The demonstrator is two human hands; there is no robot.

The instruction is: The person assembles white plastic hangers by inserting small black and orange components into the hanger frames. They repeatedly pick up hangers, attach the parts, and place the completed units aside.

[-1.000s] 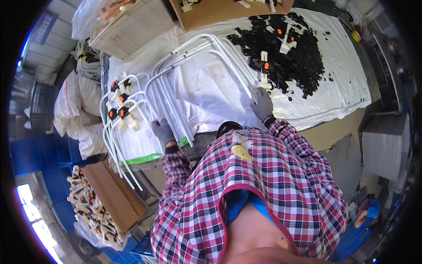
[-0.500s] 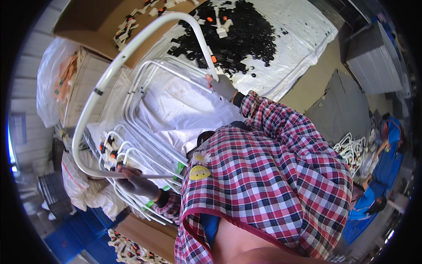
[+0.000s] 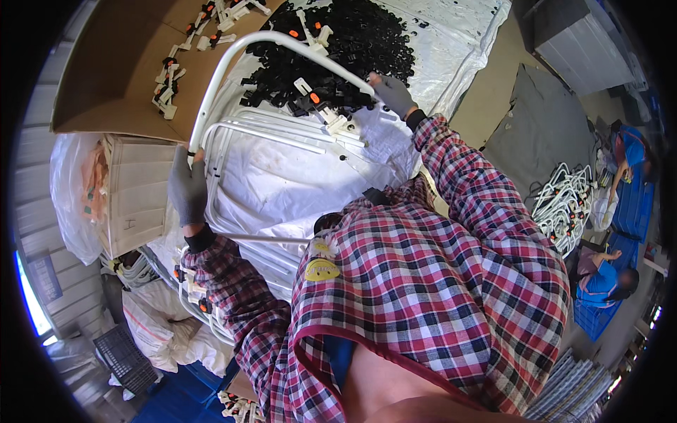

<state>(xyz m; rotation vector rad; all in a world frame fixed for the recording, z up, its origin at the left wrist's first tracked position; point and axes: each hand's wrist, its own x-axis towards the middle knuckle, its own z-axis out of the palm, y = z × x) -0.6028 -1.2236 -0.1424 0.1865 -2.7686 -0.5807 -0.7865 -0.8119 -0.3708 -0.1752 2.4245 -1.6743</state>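
Observation:
A large white bent metal tube (image 3: 211,88), curved at its corners, is held up in front of me in both gloved hands. My left hand (image 3: 188,189) is closed around its left side, by a small dark fitting. At the tube's far right end, my right hand (image 3: 393,96) grips it with the fingers wrapped round. Below the raised tube, several similar white tubes (image 3: 271,128) lie nested on a white sheet (image 3: 264,166). White plastic clips (image 3: 335,121) with orange buttons lie near my right hand, beside a heap of small black plastic parts (image 3: 345,53).
An open cardboard box (image 3: 106,92) with more white clips stands at the far left. Under it is a pale carton (image 3: 137,194) beside a clear plastic bag (image 3: 67,190). White sacks (image 3: 159,321) lie lower left. Two people in blue work at the right, near piled white frames (image 3: 560,211).
My left hand has moved from the tube's near side up to its left side. My right hand has shifted right and farther away, still on the tube's end. The view has turned slightly.

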